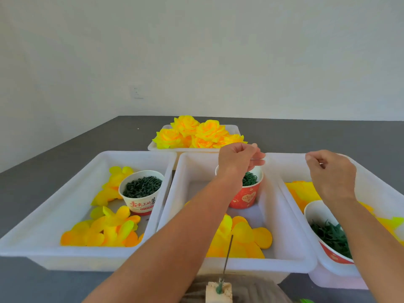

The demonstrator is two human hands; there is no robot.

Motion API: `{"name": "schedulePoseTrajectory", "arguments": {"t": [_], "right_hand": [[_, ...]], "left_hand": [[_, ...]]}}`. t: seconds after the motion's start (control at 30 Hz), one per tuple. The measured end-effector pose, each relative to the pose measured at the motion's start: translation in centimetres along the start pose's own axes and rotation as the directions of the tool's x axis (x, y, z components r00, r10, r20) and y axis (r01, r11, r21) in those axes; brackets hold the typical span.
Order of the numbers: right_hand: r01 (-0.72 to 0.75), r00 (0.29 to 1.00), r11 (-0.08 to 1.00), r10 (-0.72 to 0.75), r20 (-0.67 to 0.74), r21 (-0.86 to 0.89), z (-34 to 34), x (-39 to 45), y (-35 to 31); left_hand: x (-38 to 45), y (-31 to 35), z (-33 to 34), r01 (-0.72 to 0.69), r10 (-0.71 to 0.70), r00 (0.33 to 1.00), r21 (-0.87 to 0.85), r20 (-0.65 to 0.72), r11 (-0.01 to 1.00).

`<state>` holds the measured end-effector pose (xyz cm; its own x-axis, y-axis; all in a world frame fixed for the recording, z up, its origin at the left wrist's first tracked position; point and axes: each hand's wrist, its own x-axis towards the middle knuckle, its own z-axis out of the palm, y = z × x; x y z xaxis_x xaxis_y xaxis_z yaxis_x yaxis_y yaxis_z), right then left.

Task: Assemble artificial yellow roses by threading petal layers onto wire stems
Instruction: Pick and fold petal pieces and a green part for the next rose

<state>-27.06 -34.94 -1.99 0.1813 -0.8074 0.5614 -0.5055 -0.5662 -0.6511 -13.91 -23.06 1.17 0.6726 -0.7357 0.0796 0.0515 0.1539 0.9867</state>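
Grey worktop [65, 147] carrying four white trays [54, 217]. Wire stem [227, 256] standing near upright in block [218, 291], tip leaning slightly right, well below both hands. Three cups holding green parts. Left hand [238, 159] hovering above red cup [246, 196], fingers curling, pinching nothing discernible; right hand [332, 171] likewise.
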Motion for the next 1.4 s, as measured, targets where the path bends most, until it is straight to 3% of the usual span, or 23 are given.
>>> {"name": "schedulePoseTrajectory", "arguments": {"t": [0.23,0.43,0.5,0.57,0.67,0.73,0.8,0.9,1.0,1.23,1.4], "right_hand": [[0.222,0.945,0.948,-0.266,0.189,0.227,-1.1,-1.1,-5.8],[0.203,0.873,0.853,-0.38,0.306,0.48,1.2,-4.7,-10.3],[0.164,0.864,0.838,-0.377,0.334,0.52,2.6,-5.5,-11.2],[0.12,0.862,0.832,-0.358,0.359,0.542,3.9,-6.2,-11.9],[0.083,0.867,0.846,-0.322,0.38,0.527,5.7,-7.5,-12.0],[0.066,0.861,0.857,-0.308,0.405,0.511,6.5,-8.4,-11.5],[0.054,0.842,0.868,-0.305,0.445,0.493,6.8,-8.9,-11.1],[0.065,0.807,0.883,-0.321,0.496,0.465,7.0,-9.0,-10.8],[0.095,0.774,0.894,-0.344,0.532,0.439,6.9,-9.1,-10.7],[0.117,0.805,0.914,-0.317,0.502,0.389,7.1,-8.9,-10.4],[0.098,0.822,0.923,-0.286,0.493,0.372,7.3,-8.9,-10.0]], "left_hand": [[0.1,3.2,-2.4,-0.177,0.182,0.983,0.194,-0.007,0.965],[-0.8,2.7,-11.2,-0.152,0.251,0.958,0.501,-0.137,0.852],[-1.0,2.4,-14.4,-0.08,0.298,0.937,0.722,-0.18,0.687],[-1.1,2.2,-17.0,0.017,0.344,0.921,0.9,-0.184,0.435],[-1.4,1.6,-19.3,0.14,0.225,0.961,0.984,-0.162,0.111],[-1.6,0.6,-20.1,0.191,0.101,0.977,0.981,-0.188,-0.021],[-1.6,-0.3,-20.6,0.228,0.045,0.973,0.971,-0.225,-0.075],[-1.3,-0.9,-20.7,0.268,0.06,0.963,0.96,-0.264,-0.081],[-1.1,-1.2,-20.9,0.292,0.075,0.954,0.956,-0.29,-0.011],[-1.6,-1.4,-21.4,0.293,0.208,0.923,0.942,-0.324,0.166],[-1.7,-1.2,-21.7,0.188,0.344,0.868,0.878,-0.358,0.44]]}}
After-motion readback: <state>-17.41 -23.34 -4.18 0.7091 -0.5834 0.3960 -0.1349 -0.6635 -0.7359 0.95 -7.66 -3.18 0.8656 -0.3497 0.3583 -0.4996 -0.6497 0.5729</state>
